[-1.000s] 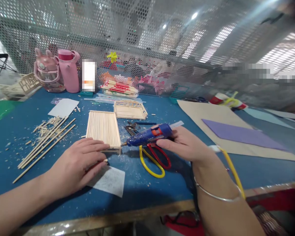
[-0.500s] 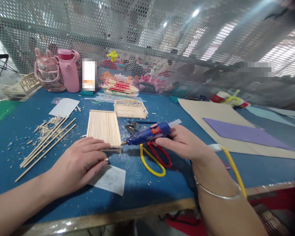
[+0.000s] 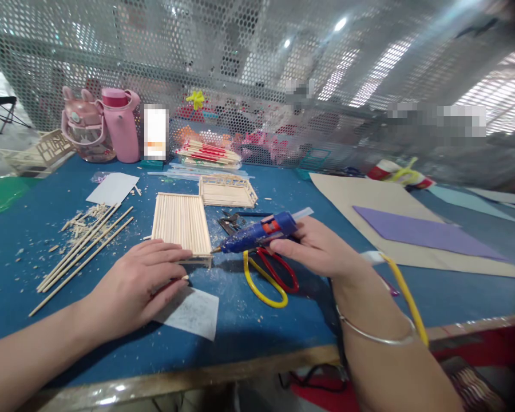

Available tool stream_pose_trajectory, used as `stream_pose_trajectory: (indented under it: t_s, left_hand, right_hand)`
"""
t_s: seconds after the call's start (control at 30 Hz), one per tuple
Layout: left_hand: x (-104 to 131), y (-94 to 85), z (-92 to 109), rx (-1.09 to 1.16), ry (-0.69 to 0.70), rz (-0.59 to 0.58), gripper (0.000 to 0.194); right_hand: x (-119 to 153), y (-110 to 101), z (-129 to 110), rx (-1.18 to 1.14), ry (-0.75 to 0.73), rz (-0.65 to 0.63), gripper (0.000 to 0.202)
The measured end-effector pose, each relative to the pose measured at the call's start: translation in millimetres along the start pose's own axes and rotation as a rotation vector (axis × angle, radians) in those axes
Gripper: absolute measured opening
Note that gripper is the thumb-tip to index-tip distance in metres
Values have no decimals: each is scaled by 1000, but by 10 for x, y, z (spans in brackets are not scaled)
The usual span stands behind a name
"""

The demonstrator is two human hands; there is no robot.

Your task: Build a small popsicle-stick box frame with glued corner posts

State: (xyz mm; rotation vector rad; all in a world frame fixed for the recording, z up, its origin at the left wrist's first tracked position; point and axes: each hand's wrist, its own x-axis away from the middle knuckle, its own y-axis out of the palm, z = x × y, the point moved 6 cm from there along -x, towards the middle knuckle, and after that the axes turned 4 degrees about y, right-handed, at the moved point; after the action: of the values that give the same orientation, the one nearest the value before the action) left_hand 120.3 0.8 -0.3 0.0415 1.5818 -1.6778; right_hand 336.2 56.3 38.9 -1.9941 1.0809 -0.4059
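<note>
My right hand (image 3: 321, 246) is wrapped round a blue hot glue gun (image 3: 257, 232), a clear glue stick poking from its back. The nozzle points left and meets, or nearly meets, the near right corner of a panel of wooden sticks (image 3: 180, 220) laid side by side. My left hand (image 3: 141, 280) rests over the panel's near left edge. Its thumb and forefinger are pinched together, and the pale end of a short wooden stick (image 3: 186, 278) shows at their tips. Beneath that hand lies a white paper piece (image 3: 197, 315); the panel's near left corner is hidden.
Scissors (image 3: 266, 280) and dark pliers (image 3: 236, 220) lie beside the glue gun. A small stick-built tray (image 3: 227, 191) stands behind the panel. Long sticks (image 3: 86, 252) and scraps are at left, pink bottles (image 3: 122, 126) behind. Purple foam (image 3: 420, 232) lies on beige board (image 3: 335, 191) at right.
The view has shifted very slightly. Both hands, the glue gun and the panel keep practically the same positions relative to each other.
</note>
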Motion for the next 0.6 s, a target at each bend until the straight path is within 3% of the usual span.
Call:
stream_pose_trajectory:
  t_s: [0.2,0.33,0.43,0.5,0.6]
  left_hand:
    - [11,-11,-7,18,-4,12,16]
    - [14,-16,-4,8,1,37,15]
    - [4,-19,8,8,6,48,15]
    - [-6,-26,15,16,9,59,16]
    - [-17,-30,22,28,13,72,16]
  right_hand:
    - [-5,-55,37,-21,-6,35,32]
    - [-17,-227,151,34,-31,343,25]
    - [-130,-368,254,217,-30,561,33]
    - [-319,-397,311,393,-13,578,40]
    - [-699,-322,436,709,104,475,48]
